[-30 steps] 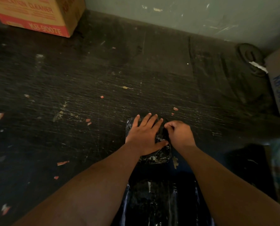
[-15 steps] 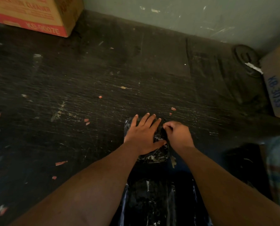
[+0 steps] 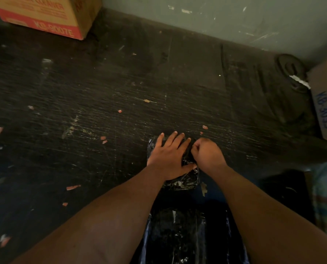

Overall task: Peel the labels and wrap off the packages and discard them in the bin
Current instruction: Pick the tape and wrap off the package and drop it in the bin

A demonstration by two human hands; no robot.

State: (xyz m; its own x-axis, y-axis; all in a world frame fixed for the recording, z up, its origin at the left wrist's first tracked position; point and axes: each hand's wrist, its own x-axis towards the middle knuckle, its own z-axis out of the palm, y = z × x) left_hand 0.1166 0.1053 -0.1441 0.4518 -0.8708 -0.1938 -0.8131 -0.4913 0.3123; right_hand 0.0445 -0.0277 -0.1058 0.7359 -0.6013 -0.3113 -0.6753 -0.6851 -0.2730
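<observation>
While the left hand point(image 3: 169, 159) lies flat with its fingers straight and spread, pressing down on a small package point(image 3: 179, 181) in shiny black wrap, the right hand point(image 3: 208, 154) sits just beside it with its fingers curled tight at the package's right edge. The curled fingers seem to pinch the wrap there, though the point of contact is hidden under the knuckles (the light is dim, too), so I cannot tell for sure what they hold. The package rests on the dark, scratched worktop point(image 3: 101, 121), near its front edge and between the two forearms. Below it, closer to the person, hangs a black plastic bag point(image 3: 187, 235) with glossy folds. Small pinkish scraps point(image 3: 73, 187) of torn paper lie scattered over the worktop, mostly on the left side. At the far left corner stands a cardboard box with red print point(image 3: 50, 14), against the pale green wall point(image 3: 235, 18). At the right edge a second cardboard box with blue lettering point(image 3: 325, 103) stands beside a dark round object point(image 3: 290, 73) with a white strip on it.
</observation>
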